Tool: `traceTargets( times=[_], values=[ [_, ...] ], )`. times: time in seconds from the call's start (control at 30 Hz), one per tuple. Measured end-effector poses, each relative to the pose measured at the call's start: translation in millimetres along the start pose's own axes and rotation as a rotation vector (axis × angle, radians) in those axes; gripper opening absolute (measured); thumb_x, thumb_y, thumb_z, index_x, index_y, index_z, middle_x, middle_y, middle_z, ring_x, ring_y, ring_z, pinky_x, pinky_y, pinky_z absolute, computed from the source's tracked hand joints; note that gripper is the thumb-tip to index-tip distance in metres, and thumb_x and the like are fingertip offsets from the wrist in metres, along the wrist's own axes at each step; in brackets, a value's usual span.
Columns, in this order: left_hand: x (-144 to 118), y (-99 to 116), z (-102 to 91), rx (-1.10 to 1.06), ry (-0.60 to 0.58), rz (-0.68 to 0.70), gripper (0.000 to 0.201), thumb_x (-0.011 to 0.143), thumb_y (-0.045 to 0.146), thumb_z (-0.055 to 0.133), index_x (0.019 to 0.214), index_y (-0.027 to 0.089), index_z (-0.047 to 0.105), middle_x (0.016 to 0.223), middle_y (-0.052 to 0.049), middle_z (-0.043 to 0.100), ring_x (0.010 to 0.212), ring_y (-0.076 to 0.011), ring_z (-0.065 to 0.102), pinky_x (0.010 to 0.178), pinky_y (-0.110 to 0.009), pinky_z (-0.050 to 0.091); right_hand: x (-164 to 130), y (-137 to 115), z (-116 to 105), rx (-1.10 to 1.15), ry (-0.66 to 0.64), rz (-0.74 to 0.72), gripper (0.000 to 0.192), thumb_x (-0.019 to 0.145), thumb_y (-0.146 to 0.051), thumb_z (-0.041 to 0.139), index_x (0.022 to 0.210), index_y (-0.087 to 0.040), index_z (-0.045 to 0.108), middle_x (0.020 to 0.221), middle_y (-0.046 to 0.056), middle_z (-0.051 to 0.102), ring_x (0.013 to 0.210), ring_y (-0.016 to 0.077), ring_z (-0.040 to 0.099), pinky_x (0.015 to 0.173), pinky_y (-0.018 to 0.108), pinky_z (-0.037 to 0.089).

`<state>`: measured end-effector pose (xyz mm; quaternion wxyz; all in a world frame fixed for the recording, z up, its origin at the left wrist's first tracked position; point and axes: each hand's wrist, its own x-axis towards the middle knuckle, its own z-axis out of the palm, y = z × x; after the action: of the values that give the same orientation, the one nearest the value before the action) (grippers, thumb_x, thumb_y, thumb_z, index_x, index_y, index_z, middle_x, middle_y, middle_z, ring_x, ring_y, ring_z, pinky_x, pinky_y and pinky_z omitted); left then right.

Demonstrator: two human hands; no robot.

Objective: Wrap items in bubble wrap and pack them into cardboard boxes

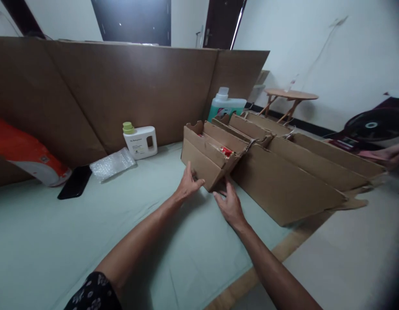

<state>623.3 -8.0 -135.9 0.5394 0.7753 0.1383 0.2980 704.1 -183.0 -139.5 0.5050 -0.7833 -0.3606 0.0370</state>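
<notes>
A small open-topped cardboard box (202, 160) stands on the pale green cloth, with red-wrapped items (225, 151) showing inside it. Against its front face, near the lower edge, my left hand (189, 184) grips it with the thumb out to the right. My right hand (230, 203) holds the lower right corner, some of its fingers hidden behind and beneath the cardboard. Directly to the right stands a larger divided cardboard box (283, 185), close beside the small one.
A white bottle with a green cap (141, 142), bubble wrap (112, 164), a black phone (75, 182) and an orange-and-white bag (31, 150) lie left. A turquoise liquid bottle (225, 106) stands behind the boxes. A tall cardboard panel (137, 86) borders the back. Another person's hand (393, 155) shows far right.
</notes>
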Motion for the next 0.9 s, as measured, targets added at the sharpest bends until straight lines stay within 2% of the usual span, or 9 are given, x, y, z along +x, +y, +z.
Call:
traceTargets(
  times=[0.1,0.23,0.33,0.47,0.57,0.63,0.73,0.9],
  values=[
    [-10.6,-8.4,24.4,0.026,-0.077,-0.028,0.098,0.071,0.028,0.076,0.155,0.012,0.029,0.156,-0.022,0.04,0.143,-0.0366,0.042,0.118,-0.051,0.036,4.6,17.9,0.4,0.012,-0.026,0.003,0.076,0.082,-0.041,0.059,0.15,-0.016,0.039,0.148,0.022,0.048,0.124,0.0336,0.059,0.102,0.053,0.052],
    [-13.1,-11.8,39.8,0.093,-0.062,-0.064,0.094,0.072,0.027,0.075,0.154,0.013,0.032,0.162,-0.021,0.032,0.152,-0.0369,0.027,0.125,-0.053,0.024,6.2,31.1,-3.9,-0.018,-0.032,-0.034,0.072,0.085,-0.042,0.058,0.15,-0.019,0.04,0.151,0.019,0.047,0.129,0.0327,0.056,0.104,0.052,0.051],
    [-3.5,-11.3,46.1,0.159,-0.023,-0.101,0.092,0.077,0.031,0.071,0.155,0.01,0.028,0.161,-0.022,0.033,0.151,-0.0365,0.03,0.124,-0.053,0.026,7.0,36.2,-1.6,-0.135,-0.029,-0.098,0.069,0.086,-0.04,0.056,0.149,-0.018,0.042,0.151,0.018,0.048,0.135,0.0326,0.052,0.105,0.051,0.051],
    [10.1,-9.6,52.4,0.262,0.014,-0.161,0.088,0.081,0.03,0.066,0.155,0.007,0.026,0.159,-0.024,0.036,0.148,-0.0364,0.036,0.122,-0.052,0.03,8.4,40.7,4.0,-0.241,-0.024,-0.149,0.067,0.083,-0.035,0.058,0.146,-0.016,0.048,0.148,0.017,0.053,0.137,0.0326,0.05,0.113,0.052,0.044],
    [6.5,-5.3,51.7,0.337,0.014,-0.168,0.078,0.087,0.027,0.057,0.156,0.008,0.026,0.159,-0.023,0.037,0.148,-0.0326,0.037,0.122,-0.048,0.031,8.8,42.3,5.4,-0.282,-0.025,-0.169,0.065,0.083,-0.035,0.058,0.144,-0.015,0.05,0.146,0.017,0.054,0.137,0.033,0.05,0.115,0.053,0.041],
    [-7.4,0.3,47.3,0.392,-0.012,-0.145,0.077,0.088,0.027,0.057,0.155,0.008,0.027,0.16,-0.022,0.036,0.149,-0.0321,0.034,0.123,-0.048,0.029,8.8,42.8,5.7,-0.307,-0.029,-0.181,0.064,0.084,-0.036,0.057,0.144,-0.015,0.051,0.145,0.018,0.055,0.136,0.0337,0.051,0.114,0.054,0.042],
    [-44.7,13.2,36.4,0.478,-0.095,-0.081,0.076,0.085,0.026,0.06,0.153,0.009,0.033,0.161,-0.022,0.035,0.15,-0.0335,0.033,0.124,-0.05,0.027,9.8,42.5,7.4,-0.341,-0.039,-0.189,0.065,0.083,-0.039,0.056,0.143,-0.013,0.051,0.144,0.019,0.055,0.134,0.035,0.052,0.111,0.054,0.044],
    [-124.3,40.2,10.4,0.609,-0.281,0.085,0.051,0.086,0.031,0.063,0.134,0.014,0.057,0.152,-0.019,0.048,0.144,-0.0341,0.042,0.122,-0.051,0.028,18.7,35.5,9.7,-0.388,-0.058,-0.185,0.068,0.082,-0.046,0.053,0.14,-0.01,0.052,0.14,0.022,0.057,0.131,0.0376,0.053,0.109,0.055,0.044]
  ],
)
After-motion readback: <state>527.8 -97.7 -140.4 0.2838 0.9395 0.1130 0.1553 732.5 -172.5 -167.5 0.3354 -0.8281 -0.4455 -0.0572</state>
